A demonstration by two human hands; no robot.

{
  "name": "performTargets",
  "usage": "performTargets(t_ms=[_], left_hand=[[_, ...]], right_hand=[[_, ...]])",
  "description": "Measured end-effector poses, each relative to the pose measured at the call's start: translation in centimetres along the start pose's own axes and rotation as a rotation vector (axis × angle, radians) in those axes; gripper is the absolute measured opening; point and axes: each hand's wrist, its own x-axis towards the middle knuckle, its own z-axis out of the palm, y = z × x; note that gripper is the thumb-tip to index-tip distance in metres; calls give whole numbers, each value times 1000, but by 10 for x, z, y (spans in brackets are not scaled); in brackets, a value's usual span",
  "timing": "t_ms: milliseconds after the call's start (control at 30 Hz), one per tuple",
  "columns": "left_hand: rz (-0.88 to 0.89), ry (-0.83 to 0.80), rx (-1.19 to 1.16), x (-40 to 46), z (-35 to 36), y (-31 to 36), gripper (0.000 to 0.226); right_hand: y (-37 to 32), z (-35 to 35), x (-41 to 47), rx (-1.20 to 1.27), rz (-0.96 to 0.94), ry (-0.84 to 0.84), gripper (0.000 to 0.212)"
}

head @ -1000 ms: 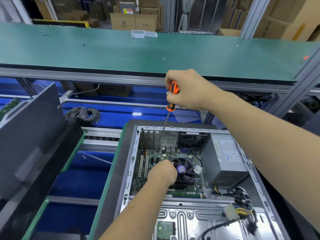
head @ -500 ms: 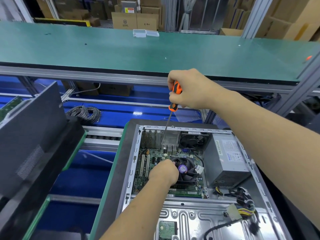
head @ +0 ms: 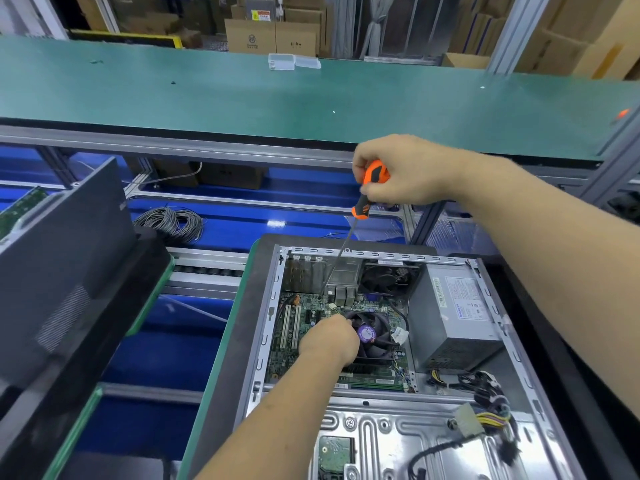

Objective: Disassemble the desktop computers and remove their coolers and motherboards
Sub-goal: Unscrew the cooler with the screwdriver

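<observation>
Over the last second the right hand (head: 401,171) has barely shifted, staying high above the case while the screwdriver (head: 367,188) tip has settled onto the motherboard (head: 304,327) near its far edge; the left hand (head: 329,337) has kept its place at the cooler (head: 374,336). In the head view, the open desktop computer (head: 381,358) lies on its side, with the power supply (head: 453,317) to the right of the board. The right fist is wrapped round the orange handle, the shaft slanting down and leftward into the chassis. The left hand's fingers curl against the fan's near-left corner, seemingly steadying it; whether they actually grip it I cannot tell. The screw will likely come out cleanly if the shaft is brought more upright, pressed firmly and turned slowly so the tip doesn't slip onto the board.
</observation>
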Motion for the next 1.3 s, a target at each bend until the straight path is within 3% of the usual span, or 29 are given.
performTargets(t_ms=[100, 167, 267, 333, 400, 467, 533, 567, 700, 800, 867, 933, 1067, 1200, 1300], left_hand=[[-4, 4, -3, 0, 0, 1, 29], [-9, 0, -6, 1, 0, 1, 29], [-7, -6, 0, -1, -2, 1, 31], [-1, -4, -7, -1, -2, 1, 33], [6, 1, -21, -2, -3, 1, 34], [10, -2, -27, -3, -4, 0, 34], [7, 2, -32, -4, -4, -1, 35], [6, 5, -31, -4, -5, -1, 35], [8, 13, -30, -5, -5, 1, 34], [13, 11, -45, -5, -5, 1, 33], [10, 8, -49, -5, -5, 2, 30], [3, 4, -44, -4, -4, 2, 26], [25, -35, 26, -2, -4, 2, 29], [3, -57, 22, -1, -3, 3, 43], [0, -16, -14, -1, -1, 3, 39]], right_hand=[[-16, 1, 13, -327, 136, 9, 51], [-31, 2, 21, -390, 59, 18, 46], [-52, -7, 25, -193, -123, -169, 10], [-61, -11, 28, -177, -50, -240, 26], [-67, -11, 31, -355, 159, -191, 38], [-70, -9, 35, -483, 96, -144, 35], [-73, -10, 33, -383, -46, -230, 15], [-74, -12, 32, -345, -52, -270, 16], [-68, -16, 27, -456, 130, -152, 46], [-68, -14, 29, -290, -12, -231, 19], [-70, -17, 29, -330, 70, -267, 34], [-70, -21, 28, -520, 170, -241, 52], [-65, -20, 31, -249, 67, -337, 16], [-62, -20, 33, -559, 194, -280, 37], [-57, -18, 34, -411, 46, -221, 15]])
